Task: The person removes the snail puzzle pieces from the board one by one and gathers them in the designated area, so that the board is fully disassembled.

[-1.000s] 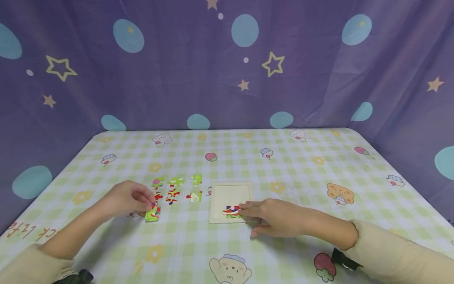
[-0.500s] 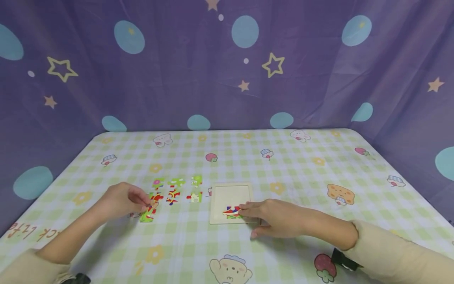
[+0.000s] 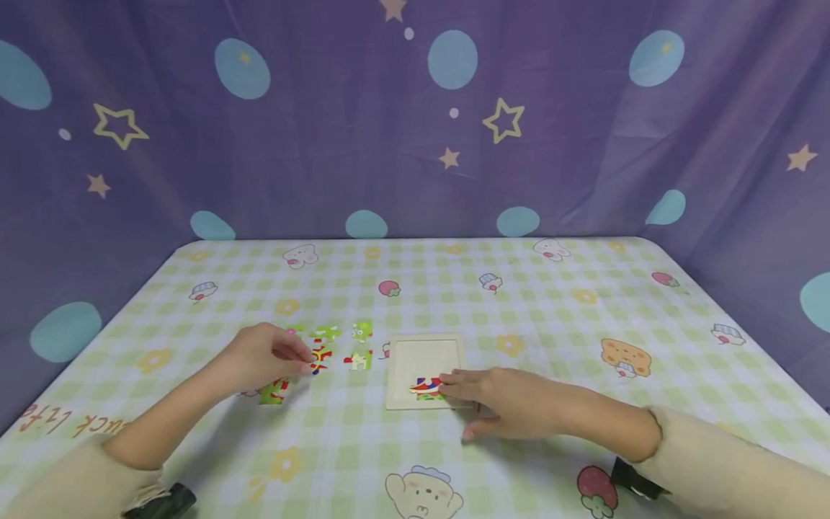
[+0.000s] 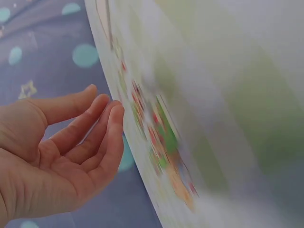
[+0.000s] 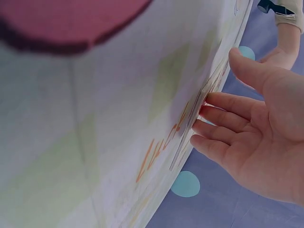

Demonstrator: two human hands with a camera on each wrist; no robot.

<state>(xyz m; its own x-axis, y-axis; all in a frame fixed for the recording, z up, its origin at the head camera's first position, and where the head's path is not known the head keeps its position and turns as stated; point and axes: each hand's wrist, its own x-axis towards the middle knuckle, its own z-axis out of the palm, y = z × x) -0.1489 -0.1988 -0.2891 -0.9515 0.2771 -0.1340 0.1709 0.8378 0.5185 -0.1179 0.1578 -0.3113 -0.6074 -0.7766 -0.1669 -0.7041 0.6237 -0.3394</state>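
My left hand (image 3: 259, 360) hovers over the loose jigsaw puzzle pieces at the left, its relaxed fingers holding nothing in the left wrist view. A green-and-red piece (image 3: 272, 393) lies under its wrist side, and a red-and-yellow piece (image 3: 320, 356) is just beyond its fingertips. Part of the group is hidden behind this hand. My right hand (image 3: 512, 404) lies with its fingers extended over the lower right corner of a cream puzzle tray (image 3: 426, 357). Its fingertips touch the red, white and blue pieces (image 3: 425, 388) set along the tray's bottom.
Several more pieces lie between the left hand and the tray, among them a light green piece (image 3: 326, 332), a green piece with eyes (image 3: 362, 331) and a white-and-green piece (image 3: 359, 360). A checked tablecloth (image 3: 551, 317) covers the table; a purple curtain (image 3: 363, 144) hangs behind.
My left hand has left the green-and-red piece, which now lies on the cloth, and moved right and away toward the red-and-yellow piece. My right hand stays at the tray.
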